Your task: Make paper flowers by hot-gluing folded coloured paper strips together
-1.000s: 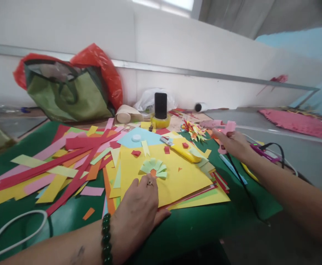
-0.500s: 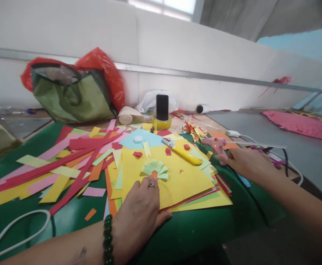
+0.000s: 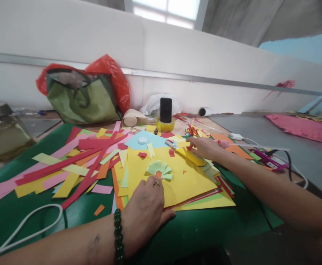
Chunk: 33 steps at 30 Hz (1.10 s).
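My left hand (image 3: 147, 206) rests on yellow paper sheets (image 3: 188, 184), its closed fingertips on a pale green fringed paper flower (image 3: 160, 169) with an orange centre. With fingers closed around a small red paper piece (image 3: 188, 148), my right hand (image 3: 205, 148) reaches over the yellow box cutter (image 3: 190, 156). Behind the right wrist lies a pink glue gun (image 3: 223, 143), mostly hidden by the arm. Other red paper bits (image 3: 171, 152) lie on the yellow sheet, near a white round disc (image 3: 142, 140).
Paper strips (image 3: 92, 147) cover the left of the green mat (image 3: 89, 217). A phone (image 3: 165, 109) stands by a yellow tape roll (image 3: 165, 126). Behind are a green bag (image 3: 81, 101) and a glass jar (image 3: 2, 125). A white cable (image 3: 31, 221) loops at front left.
My right hand has let go of the glue gun and moved left to the red paper piece. My left hand stays at the flower. The view has shifted slightly.
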Motion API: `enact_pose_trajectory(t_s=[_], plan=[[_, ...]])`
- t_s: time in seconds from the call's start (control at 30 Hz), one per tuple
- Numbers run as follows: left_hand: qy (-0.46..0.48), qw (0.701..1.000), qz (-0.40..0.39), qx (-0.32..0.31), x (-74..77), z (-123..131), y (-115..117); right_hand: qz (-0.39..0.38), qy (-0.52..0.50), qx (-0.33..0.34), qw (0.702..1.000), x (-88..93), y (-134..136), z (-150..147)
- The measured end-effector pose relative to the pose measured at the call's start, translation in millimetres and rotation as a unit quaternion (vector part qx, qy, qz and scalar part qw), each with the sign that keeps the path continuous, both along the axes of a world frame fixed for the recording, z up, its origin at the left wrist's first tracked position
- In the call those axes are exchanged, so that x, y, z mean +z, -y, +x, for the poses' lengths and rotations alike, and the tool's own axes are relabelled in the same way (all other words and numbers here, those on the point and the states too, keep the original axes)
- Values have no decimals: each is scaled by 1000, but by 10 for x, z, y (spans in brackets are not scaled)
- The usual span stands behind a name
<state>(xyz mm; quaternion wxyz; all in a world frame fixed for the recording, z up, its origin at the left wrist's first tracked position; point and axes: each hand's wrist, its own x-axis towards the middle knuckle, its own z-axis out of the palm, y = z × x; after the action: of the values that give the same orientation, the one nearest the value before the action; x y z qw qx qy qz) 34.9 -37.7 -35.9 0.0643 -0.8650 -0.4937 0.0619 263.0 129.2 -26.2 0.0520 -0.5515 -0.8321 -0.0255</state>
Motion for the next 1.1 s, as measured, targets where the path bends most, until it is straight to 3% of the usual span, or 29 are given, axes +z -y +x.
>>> enact_pose_trajectory(t_s=[0.13, 0.2, 0.27, 0.33, 0.47, 0.57, 0.7, 0.9, 1.1], plan=[[9, 1000, -9, 7, -1, 0, 4, 72, -131, -52, 987, 114, 2, 65], [18, 1000, -15, 12, 23, 1, -8, 81, -296, -75, 949, 233, 54, 76], [40, 999, -24, 20, 77, -15, -38, 33, -466, -70, 881, 364, 151, 48], [90, 995, -22, 26, 158, -59, -87, -45, -561, -46, 826, 475, 284, -28], [292, 956, 14, 14, 301, -204, -218, -155, -623, -9, 767, 562, 553, -260], [416, 909, 10, -11, 305, -283, -307, -195, -621, 12, 760, 532, 676, -402], [485, 874, 17, -23, 233, -305, -381, -222, -604, 48, 764, 489, 745, -503], [578, 814, 51, 26, 324, -354, -455, -224, -583, 69, 778, 510, 795, -578], [657, 748, -50, 72, 383, -376, -526, -259, -545, 60, 795, 548, 849, -684]])
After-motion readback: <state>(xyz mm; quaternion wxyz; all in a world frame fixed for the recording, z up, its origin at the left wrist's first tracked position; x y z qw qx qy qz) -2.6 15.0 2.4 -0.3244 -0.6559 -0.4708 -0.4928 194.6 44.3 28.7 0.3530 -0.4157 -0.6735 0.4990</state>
